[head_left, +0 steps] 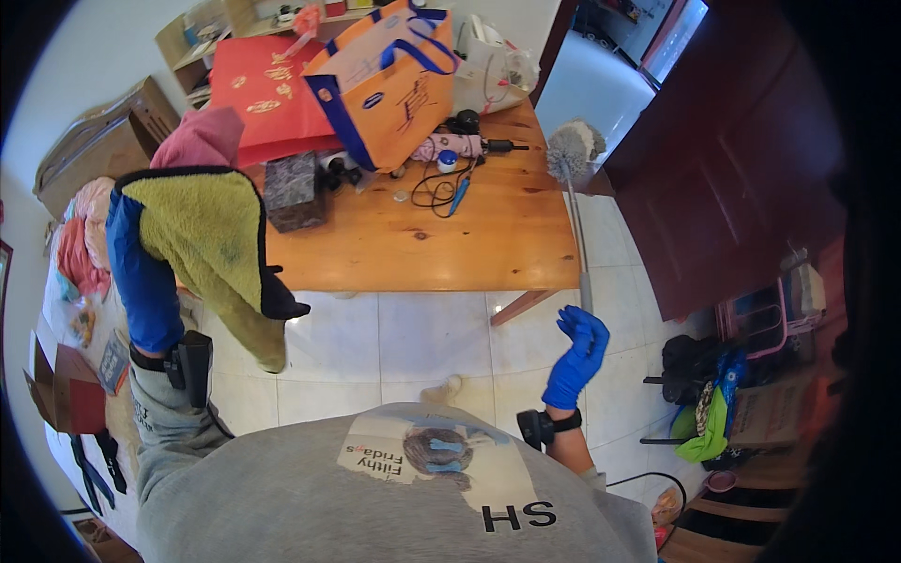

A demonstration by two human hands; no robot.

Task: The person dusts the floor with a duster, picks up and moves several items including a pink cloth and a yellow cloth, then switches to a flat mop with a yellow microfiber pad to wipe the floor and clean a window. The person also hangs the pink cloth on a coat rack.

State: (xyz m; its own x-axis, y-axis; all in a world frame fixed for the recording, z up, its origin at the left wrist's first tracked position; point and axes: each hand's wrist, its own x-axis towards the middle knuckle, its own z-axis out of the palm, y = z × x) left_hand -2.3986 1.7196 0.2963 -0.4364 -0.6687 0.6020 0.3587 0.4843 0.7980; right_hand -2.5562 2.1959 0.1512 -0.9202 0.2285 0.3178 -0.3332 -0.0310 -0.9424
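My left hand, in a blue glove (141, 267), is raised at the left with a yellow-green cloth (211, 225) hanging from it. The cloth has black edging and covers my fingers. Just beyond it shows a pink cloth (202, 136); whether my hand holds that too I cannot tell. My right hand (577, 357), also blue-gloved, is closed around the lower end of a duster's grey handle (579, 235). The duster's fluffy grey head (574, 152) points away from me, beside the table's right edge.
A wooden table (422, 253) stands ahead, holding a red bag (267, 94), an orange bag (385, 98), a dark box (294, 192), a folded umbrella (460, 145) and a blue pen-like tool (459, 197) with cord. A dark red door (713, 169) is at right. Bags and a chair line the right side.
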